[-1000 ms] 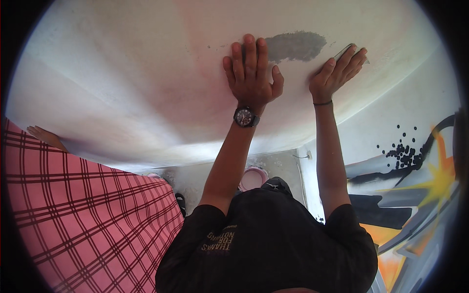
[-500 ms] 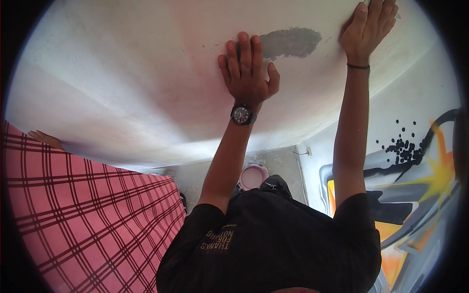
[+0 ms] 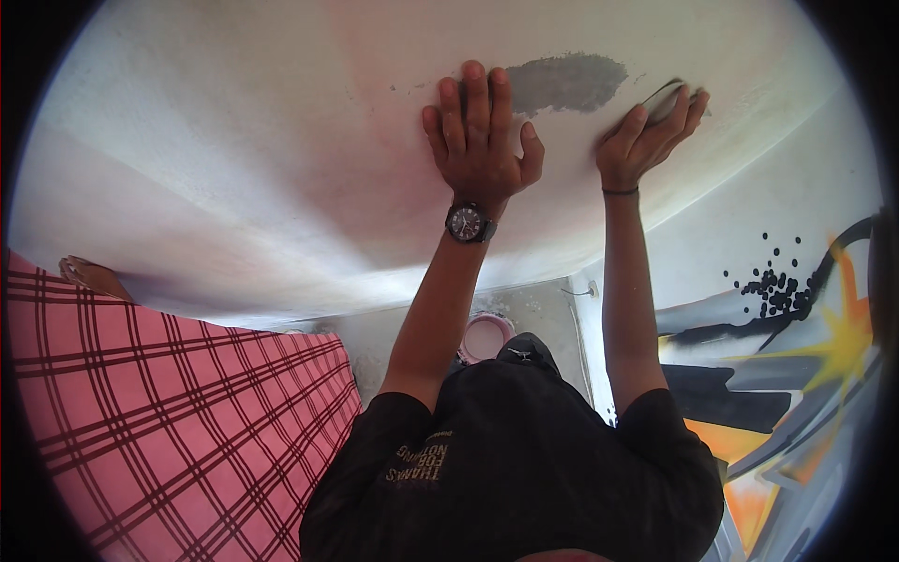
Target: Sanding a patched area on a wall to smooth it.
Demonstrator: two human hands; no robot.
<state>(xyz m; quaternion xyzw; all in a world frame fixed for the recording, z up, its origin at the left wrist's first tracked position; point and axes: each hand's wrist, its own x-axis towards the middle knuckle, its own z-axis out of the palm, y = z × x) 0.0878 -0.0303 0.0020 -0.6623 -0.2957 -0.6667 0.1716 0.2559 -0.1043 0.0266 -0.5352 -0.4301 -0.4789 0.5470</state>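
Note:
My left hand [image 3: 482,155], with a dark watch [image 3: 468,223] at its wrist, lies flat on the pale wall [image 3: 309,140], fingers spread. Its fingertips are beside the left end of a rough grey patch [image 3: 569,82]. To the right of that patch, my right hand [image 3: 646,140] presses a thin sheet [image 3: 667,91], apparently sandpaper, against the wall. The sheet's dark curved edge shows past the fingers; most of it is hidden under the hand. A thin dark band circles the right wrist.
Pink checked cloth [image 3: 187,403] fills the left side, and another person's hand [image 3: 94,276] shows at its upper edge, by the wall. A pink bucket [image 3: 487,337] stands on the floor below me. Along the right runs a painted wall [image 3: 796,365], with a cable outlet [image 3: 590,290] near the corner.
My right hand has slid down and left along the wall with the sheet, closer to the grey patch. My left hand stays nearly in place. The other person's hand has shifted slightly.

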